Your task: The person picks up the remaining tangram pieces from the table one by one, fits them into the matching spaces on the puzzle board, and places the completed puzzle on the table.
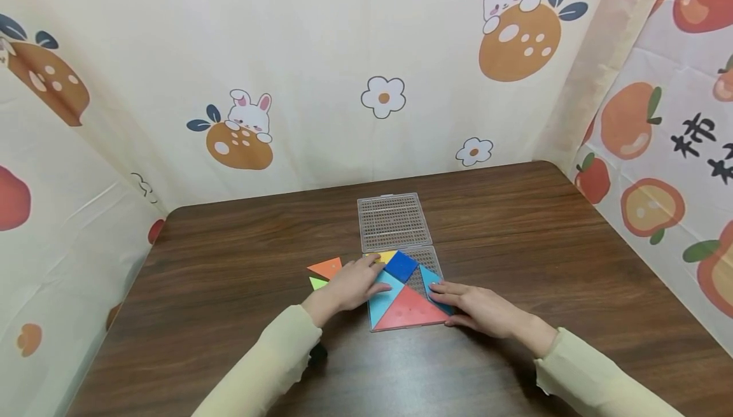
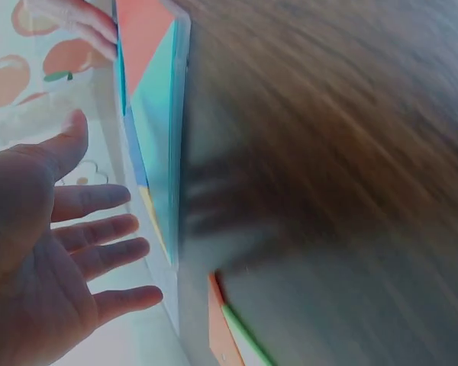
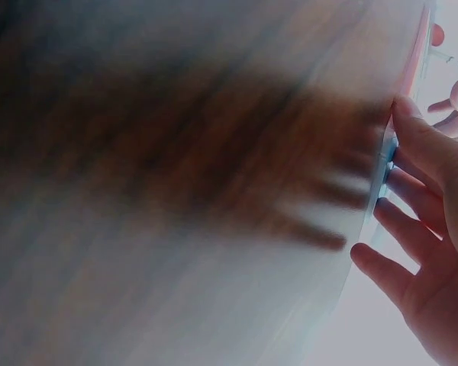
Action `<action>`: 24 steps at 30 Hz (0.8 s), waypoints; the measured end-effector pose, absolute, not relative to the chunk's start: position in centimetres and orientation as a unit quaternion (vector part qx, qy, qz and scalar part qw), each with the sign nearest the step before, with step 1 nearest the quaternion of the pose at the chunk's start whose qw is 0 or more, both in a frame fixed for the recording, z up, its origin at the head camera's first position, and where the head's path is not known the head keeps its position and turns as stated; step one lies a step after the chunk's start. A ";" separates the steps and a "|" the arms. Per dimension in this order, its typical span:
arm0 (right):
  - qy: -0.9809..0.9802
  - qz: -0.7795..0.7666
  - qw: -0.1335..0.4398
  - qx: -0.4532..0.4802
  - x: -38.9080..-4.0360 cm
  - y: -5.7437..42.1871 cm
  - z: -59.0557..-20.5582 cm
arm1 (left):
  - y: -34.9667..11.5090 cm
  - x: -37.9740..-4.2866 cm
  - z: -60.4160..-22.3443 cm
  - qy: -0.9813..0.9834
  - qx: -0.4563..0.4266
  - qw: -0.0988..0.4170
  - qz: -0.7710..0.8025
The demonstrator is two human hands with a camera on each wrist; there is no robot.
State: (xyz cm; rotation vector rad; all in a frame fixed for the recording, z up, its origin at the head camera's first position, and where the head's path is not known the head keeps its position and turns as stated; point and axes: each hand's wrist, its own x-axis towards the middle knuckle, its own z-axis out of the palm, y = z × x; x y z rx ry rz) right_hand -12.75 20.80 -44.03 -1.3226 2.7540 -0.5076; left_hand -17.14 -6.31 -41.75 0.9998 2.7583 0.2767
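A clear plastic case (image 1: 425,255) lies unfolded on the table, its near half bearing flat tangram pieces. Along its front edge is a red triangle (image 1: 411,312), with a light blue triangle (image 1: 379,305) to the left. A dark blue square (image 1: 402,267) and a partly covered yellow piece (image 1: 389,255) sit farther back. My left hand (image 1: 352,283) is over the case's left side, fingers spread and holding nothing. At the right edge, my right hand (image 1: 487,309) touches a blue triangle (image 1: 431,279) with extended fingers; its thumb is near the front corner.
Left of the case, an orange triangle (image 1: 326,268) and a green piece (image 1: 317,283) lie on the brown wooden table (image 1: 240,245), partly behind the left hand. The case's meshed lid (image 1: 395,221) lies flat toward the back. Printed curtains (image 1: 321,86) stand behind the table.
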 end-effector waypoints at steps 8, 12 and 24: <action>0.891 -0.157 0.033 -0.426 -12.8 20.8 -43.9 | -9.1 -16.9 -41.6 0.938 0.310 0.073 0.136; 0.892 -0.156 0.036 -0.423 -12.8 20.7 -43.9 | -10.3 -16.8 -41.7 0.941 0.305 0.047 0.139; 0.889 -0.154 0.016 -0.431 -12.7 20.8 -43.8 | -12.9 -16.0 -41.9 0.948 0.293 0.017 0.122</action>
